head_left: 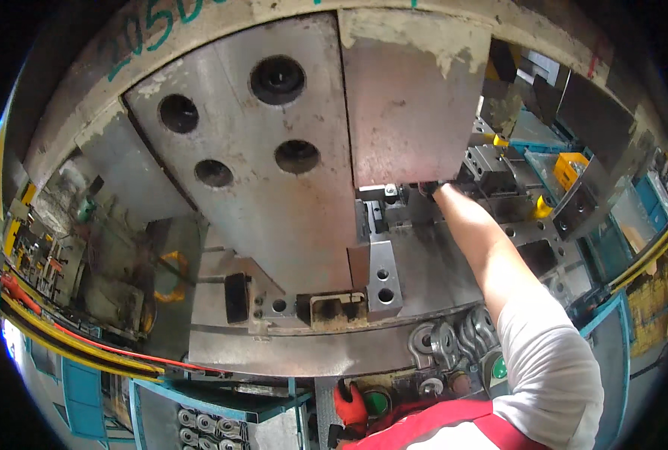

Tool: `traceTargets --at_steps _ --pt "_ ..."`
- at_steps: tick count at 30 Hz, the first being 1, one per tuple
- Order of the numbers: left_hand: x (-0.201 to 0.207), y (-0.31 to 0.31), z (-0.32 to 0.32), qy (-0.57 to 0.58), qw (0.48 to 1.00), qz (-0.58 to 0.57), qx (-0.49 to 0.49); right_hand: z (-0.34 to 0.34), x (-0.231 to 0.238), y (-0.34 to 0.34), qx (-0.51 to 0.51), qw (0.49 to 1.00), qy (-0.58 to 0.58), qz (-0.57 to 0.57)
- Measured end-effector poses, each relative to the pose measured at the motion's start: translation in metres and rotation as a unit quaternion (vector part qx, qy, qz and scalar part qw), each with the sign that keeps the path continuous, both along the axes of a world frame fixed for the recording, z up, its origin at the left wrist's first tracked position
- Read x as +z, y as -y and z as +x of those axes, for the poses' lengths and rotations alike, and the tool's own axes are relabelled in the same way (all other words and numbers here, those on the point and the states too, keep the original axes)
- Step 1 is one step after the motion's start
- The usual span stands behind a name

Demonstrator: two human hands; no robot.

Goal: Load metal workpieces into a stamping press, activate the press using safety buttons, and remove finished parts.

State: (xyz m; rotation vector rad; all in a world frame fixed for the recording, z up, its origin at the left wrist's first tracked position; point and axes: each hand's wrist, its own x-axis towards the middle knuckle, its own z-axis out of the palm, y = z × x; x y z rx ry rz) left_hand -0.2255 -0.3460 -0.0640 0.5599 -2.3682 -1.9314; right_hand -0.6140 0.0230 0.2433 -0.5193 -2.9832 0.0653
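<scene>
My right arm reaches forward into a press, its bare forearm ending under the edge of the upper steel block [416, 112]. Of my right hand [430, 189] only a dark cuff or glove part shows at the wrist; its fingers are hidden behind that block, among die parts. My left hand [350, 406], in a red-orange glove, is low by my body, next to a green push button [377, 403]. Its visible fingers look stretched out and apart, and nothing shows in them. Several forged metal parts with ring ends [444, 345] lie at the press's front edge, left of my right upper arm.
A large steel plate with round holes [244, 180] hangs overhead. A drilled block [384, 283] stands on the lower bed [431, 262]. Yellow posts [544, 207] and a yellow bin [570, 169] are at right. Ring-ended parts [208, 429] fill a tray at lower left. Another green button [499, 367] sits by my right sleeve.
</scene>
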Motion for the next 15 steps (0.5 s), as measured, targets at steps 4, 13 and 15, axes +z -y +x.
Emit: traceTargets --at_steps 4,13,15 --pt "0.042 -0.009 -0.008 0.02 0.999 -0.019 -0.024 0.003 -0.015 -0.006 -0.085 0.994 -0.022 -0.07" --pt "0.045 0.005 -0.003 -0.024 0.996 -0.023 -0.078 0.289 -0.037 0.107 0.234 0.922 -0.149 -0.269" --pt "0.046 0.007 -0.002 -0.006 0.995 0.054 -0.089 0.365 -0.053 0.099 0.215 0.921 -0.163 -0.279"
